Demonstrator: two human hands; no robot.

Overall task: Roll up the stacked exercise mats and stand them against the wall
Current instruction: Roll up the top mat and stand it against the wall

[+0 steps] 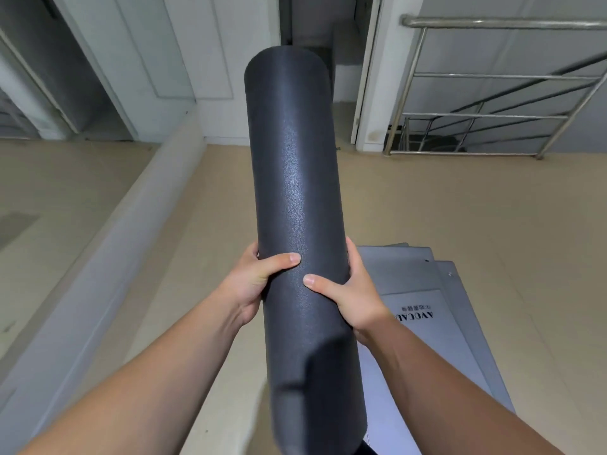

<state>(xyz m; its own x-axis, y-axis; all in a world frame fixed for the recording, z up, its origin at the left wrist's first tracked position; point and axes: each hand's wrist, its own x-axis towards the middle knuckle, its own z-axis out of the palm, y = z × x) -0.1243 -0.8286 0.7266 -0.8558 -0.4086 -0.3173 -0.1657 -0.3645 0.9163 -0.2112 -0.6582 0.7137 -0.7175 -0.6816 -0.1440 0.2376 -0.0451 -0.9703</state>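
Left fingers (pixel 254 254): curled round the far side of the roll (pixel 295 178), thumb laid across its near face, gripping.
Right fingers (pixel 352 257): curled round the opposite side, thumb across the near face just below the left thumb, gripping.
Hands: two, left hand (pixel 259 284) and right hand (pixel 353 300), about level on either side of the roll, with bare forearms reaching in from the bottom corners.
Roll: one, dark grey, fine-textured, fully wound. Held between the hands and slanting up and away toward the door (pixel 197 60), with the outer flap edge showing near the lower end.
Flat mats (pixel 460 339): lighter grey, stacked on the floor (pixel 460 198) beneath the right forearm. Three staggered corners visible, and a printed panel on the top one.
Floor: beige tiles.
Ledge (pixel 131 224): one, low, white, along the left.
Door: white, panelled, behind the roll's far end.
Railing (pixel 492 73): one, steel, far right, beside a stairwell.
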